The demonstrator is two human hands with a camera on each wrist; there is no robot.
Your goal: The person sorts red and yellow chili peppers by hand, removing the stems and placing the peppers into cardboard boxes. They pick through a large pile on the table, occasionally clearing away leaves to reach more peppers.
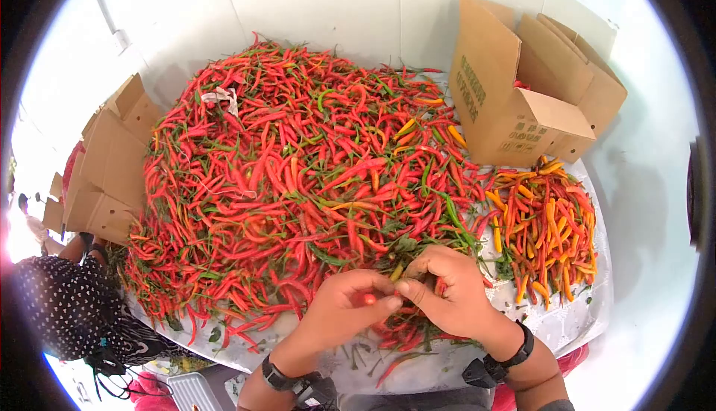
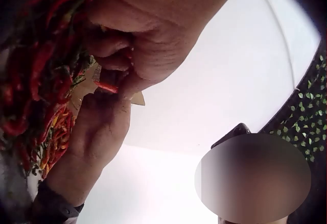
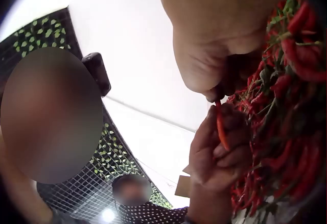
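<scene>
Both hands meet over the front of a large heap of red chili peppers (image 1: pixel 276 165). My left hand (image 1: pixel 344 308) holds a red chili pepper (image 3: pixel 221 127), its tip showing between the fingers in the head view. At the pepper's upper end, the thumb and fingertips of my right hand (image 1: pixel 451 292) pinch it, hiding its stem. In the left wrist view, a red piece of pepper (image 2: pixel 106 86) shows between the two hands. A bit of red also shows behind the right fingers. Loose stems (image 1: pixel 362 355) and a red pepper (image 1: pixel 399 365) lie on the table below the hands.
A smaller pile of orange and red peppers (image 1: pixel 552 232) lies at the right. Behind it stands an open cardboard box (image 1: pixel 488 90); another cardboard box (image 1: pixel 112 165) stands at the left. A person in a dotted garment (image 1: pixel 60 303) is at the left edge.
</scene>
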